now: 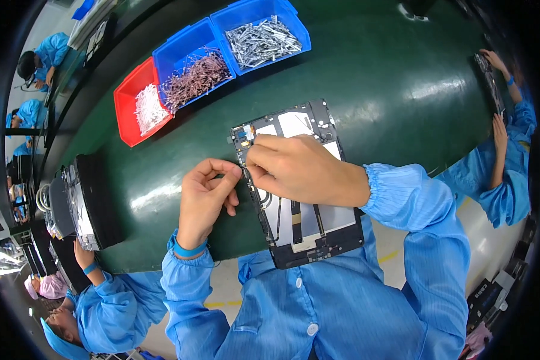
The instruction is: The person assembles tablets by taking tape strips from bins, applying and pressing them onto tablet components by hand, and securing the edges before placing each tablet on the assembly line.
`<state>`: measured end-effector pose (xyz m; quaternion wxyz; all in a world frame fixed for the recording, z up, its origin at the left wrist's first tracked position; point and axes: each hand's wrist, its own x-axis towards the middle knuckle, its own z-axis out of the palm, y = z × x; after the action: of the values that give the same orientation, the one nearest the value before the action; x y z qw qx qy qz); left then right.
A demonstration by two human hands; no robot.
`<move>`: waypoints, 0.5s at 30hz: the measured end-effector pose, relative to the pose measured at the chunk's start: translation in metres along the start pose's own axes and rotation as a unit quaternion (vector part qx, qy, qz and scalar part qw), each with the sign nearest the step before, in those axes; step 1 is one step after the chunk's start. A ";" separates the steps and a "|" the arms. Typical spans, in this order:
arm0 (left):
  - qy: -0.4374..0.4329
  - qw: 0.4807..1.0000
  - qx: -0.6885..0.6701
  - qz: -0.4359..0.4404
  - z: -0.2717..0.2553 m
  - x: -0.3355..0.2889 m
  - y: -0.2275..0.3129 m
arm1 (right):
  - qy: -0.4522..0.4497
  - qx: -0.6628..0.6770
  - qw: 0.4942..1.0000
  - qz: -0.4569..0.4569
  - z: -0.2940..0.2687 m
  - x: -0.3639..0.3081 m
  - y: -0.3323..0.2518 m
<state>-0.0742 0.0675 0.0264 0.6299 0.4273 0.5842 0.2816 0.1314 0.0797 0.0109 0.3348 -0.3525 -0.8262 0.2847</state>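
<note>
An opened tablet (336,221) lies on the green table before me, slightly tilted, its inner frame, silver plates and dark ribbon cables exposed. My right hand (303,169) reaches across its upper half, fingers pinched together near the left edge. Whatever is between those fingertips is hidden. At the tablet's left edge, my left hand (207,195) presses thumb and forefinger together, close to the right fingertips. Anything in that pinch is too small to make out. A small circuit area with blue and orange parts (244,135) shows just above the right hand.
Beyond the tablet stand a red bin (125,96) of small white parts, a blue bin (162,57) of brownish wired parts and a blue bin (306,37) of silver pieces. Stacked devices (81,204) sit at left. Co-workers (111,306) flank me; one at right handles a device (491,84).
</note>
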 end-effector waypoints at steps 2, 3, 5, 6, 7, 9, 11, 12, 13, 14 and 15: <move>0.011 1.000 0.011 0.017 0.003 0.001 0.000 | 0.029 0.002 1.000 -0.006 0.002 -0.001 0.001; 0.007 1.000 0.013 0.016 0.005 0.000 0.000 | 0.055 0.003 0.998 -0.016 0.002 -0.002 0.002; 0.025 0.998 0.030 0.044 0.007 -0.002 -0.003 | 0.057 -0.005 0.998 -0.017 0.003 -0.002 0.002; 0.024 0.998 0.032 0.044 0.008 -0.003 -0.004 | 0.057 -0.016 0.998 -0.018 0.004 -0.002 0.002; 0.034 0.997 0.036 0.051 0.010 -0.004 -0.006 | 0.059 -0.016 0.998 -0.016 0.005 -0.003 0.003; 0.042 0.996 0.042 0.064 0.011 -0.003 -0.008 | 0.063 -0.022 0.997 -0.027 0.006 -0.004 0.005; 0.048 0.996 0.045 0.063 0.013 -0.004 -0.008 | 0.062 -0.028 0.997 -0.025 0.007 -0.004 0.005; 0.054 0.995 0.047 0.064 0.013 -0.004 -0.008 | 0.061 -0.035 0.997 -0.025 0.007 -0.004 0.005; 0.053 0.995 0.048 0.064 0.014 -0.004 -0.008 | 0.062 -0.035 0.997 -0.024 0.007 -0.004 0.004; 0.053 0.996 0.040 0.062 0.015 -0.004 -0.007 | 0.061 -0.038 0.997 -0.024 0.006 -0.005 0.004; 0.052 0.996 0.033 0.060 0.015 -0.004 -0.007 | 0.059 -0.041 0.997 -0.025 0.006 -0.005 0.003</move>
<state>-0.0612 0.0578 0.0212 0.5658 0.4671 0.5985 0.3218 0.1308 0.0764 0.0029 0.3755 -0.3614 -0.8245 0.2204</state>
